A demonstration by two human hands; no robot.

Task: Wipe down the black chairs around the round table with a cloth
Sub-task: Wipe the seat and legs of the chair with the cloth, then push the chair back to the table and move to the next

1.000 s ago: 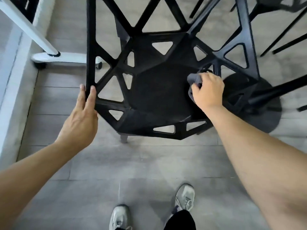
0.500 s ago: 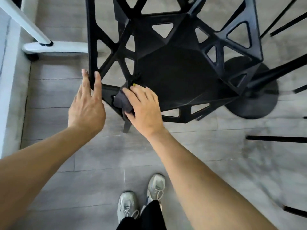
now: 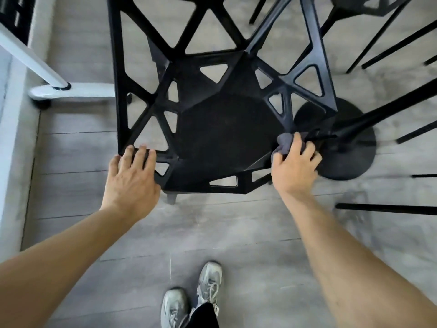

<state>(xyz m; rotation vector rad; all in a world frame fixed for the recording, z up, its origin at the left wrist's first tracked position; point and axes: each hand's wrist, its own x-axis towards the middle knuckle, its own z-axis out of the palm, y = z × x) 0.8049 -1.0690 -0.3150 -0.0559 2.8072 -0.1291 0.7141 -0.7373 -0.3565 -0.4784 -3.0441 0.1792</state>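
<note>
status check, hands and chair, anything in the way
Left hand flat on the chair front left edge, steadying. Right hand grips the cloth at the seat's right edge. Table base sits close behind the right hand.

No text, label, brand, number or sign can be read anywhere in the view; none of the surfaces shows legible writing.

a: soft, even daylight, fairly bright; the grey floor (image 3: 236, 233) looks washed out.
b: shadows?
a: faint ones, blurry, under the black chair (image 3: 227, 136).
b: sharpness?
a: centre is crisp; motion smear at the right edge, and the wide lens bends straight lines near the borders.
</note>
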